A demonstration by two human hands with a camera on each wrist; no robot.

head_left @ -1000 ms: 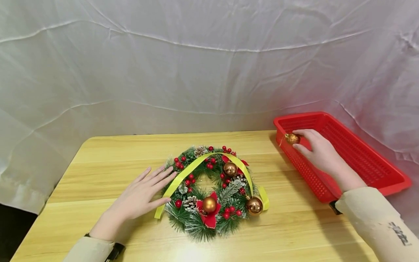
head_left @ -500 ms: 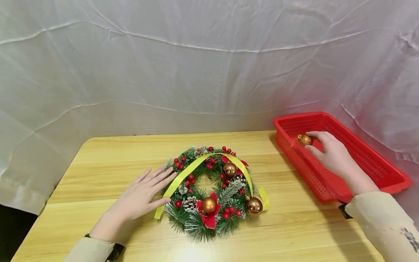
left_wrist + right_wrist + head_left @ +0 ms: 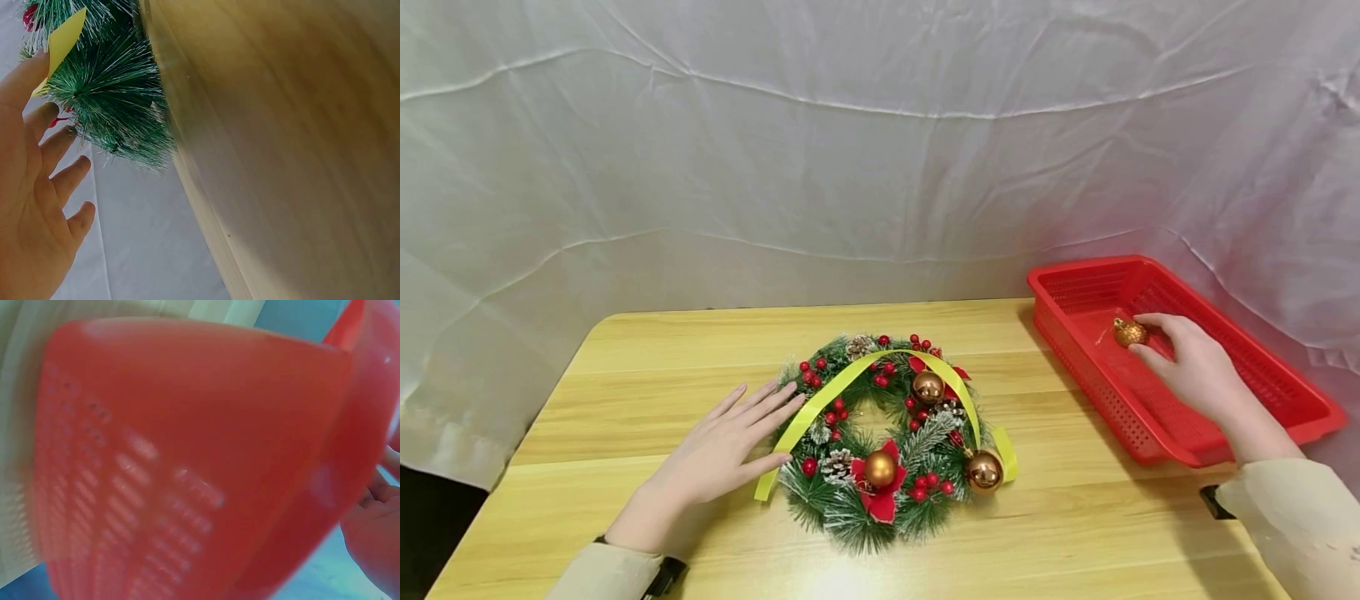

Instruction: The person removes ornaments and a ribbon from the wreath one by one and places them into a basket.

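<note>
The right hand (image 3: pixel 1195 371) is inside the red basket (image 3: pixel 1285 392), over its left half, and its fingers (image 3: pixel 1152 320) pinch a small gold glitter bauble (image 3: pixel 1129 332) at their tips; the bauble sits to the left of the palm, toward the basket's near-left wall, and whether it touches the basket floor or hangs just above it cannot be told from the head view; the right wrist view shows only the blurred perforated wall of the basket (image 3: pixel 187 462) and a sliver of the hand (image 3: pixel 375 531). The bauble is round, so it has no long axis to speak of; a thin gold thread trails from it to the left. It is well apart from the left hand (image 3: pixel 718 458), which lies flat on the bench (image 3: pixel 625 367), fingers straight and slightly spread, their tips touching the left edge of the wreath (image 3: pixel 887 433) and the yellow ribbon (image 3: pixel 820 400) arched across it; so the right hand is by far the nearer to the bauble. The bauble looks small, rough with glitter, coppery gold, duller than the three glossy gold balls fixed on the wreath.
</note>
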